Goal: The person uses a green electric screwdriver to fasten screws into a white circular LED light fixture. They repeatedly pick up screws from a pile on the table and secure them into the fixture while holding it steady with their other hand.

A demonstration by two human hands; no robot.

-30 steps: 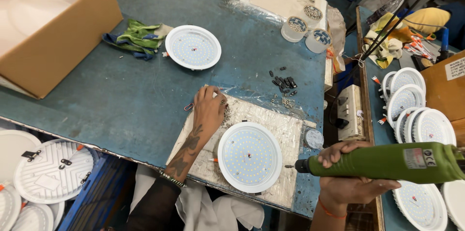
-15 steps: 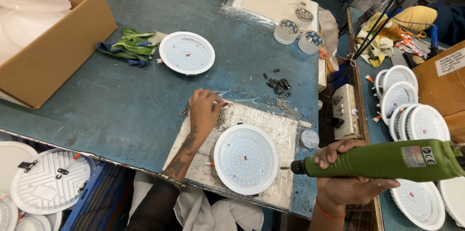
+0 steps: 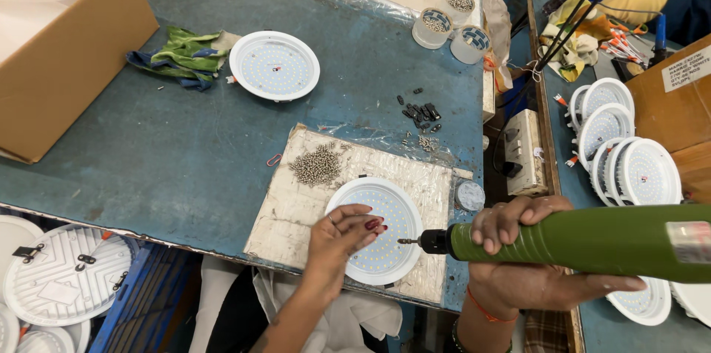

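Head view, left hand [image 3: 337, 238] on round LED panel [image 3: 375, 238], right hand [image 3: 529, 249] w/ green screwdriver [image 3: 592, 240]

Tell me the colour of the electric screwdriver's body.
Green, seen in the head view: the electric screwdriver is held in the right hand.

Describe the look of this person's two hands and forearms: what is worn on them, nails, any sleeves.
The left hand has dark red polished nails, and its forearm is bare with no sleeve in view. The right hand wears a thin orange thread band at the wrist, with a dark bangle just below it near the frame edge. No gloves, rings or watch show on either hand.
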